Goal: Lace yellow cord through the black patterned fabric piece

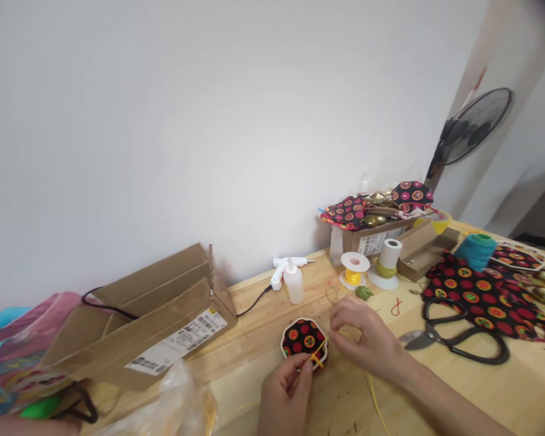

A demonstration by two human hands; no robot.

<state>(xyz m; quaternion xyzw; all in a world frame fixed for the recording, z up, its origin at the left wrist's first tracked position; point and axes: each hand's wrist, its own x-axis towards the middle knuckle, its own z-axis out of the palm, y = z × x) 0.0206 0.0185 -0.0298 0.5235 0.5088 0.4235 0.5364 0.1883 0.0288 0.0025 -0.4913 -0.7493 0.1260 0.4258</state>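
A small round, scalloped piece of black fabric with red and yellow flower circles (303,339) and a cream rim lies in front of me. My left hand (287,390) is closed at its lower edge, thumb and finger pinching a yellow cord (317,360) that is looped or knotted there. Just to the right, my right hand (367,333) is also closed, fingertips pinched on the yellow cord. A long end of the cord hangs below that hand and runs along the tabletop. Beside my right hand lie a green leaf-like piece (364,293) and large black-handled scissors (454,336).
A spool of yellow cord (355,263), a spool of green cord (389,266), a white bottle (293,283) and a glue gun (279,269) stand behind. Cardboard boxes (163,327), patterned cloth (481,297) and turquoise thread (476,251) flank them. Part of another person's arm (31,426) shows lower left.
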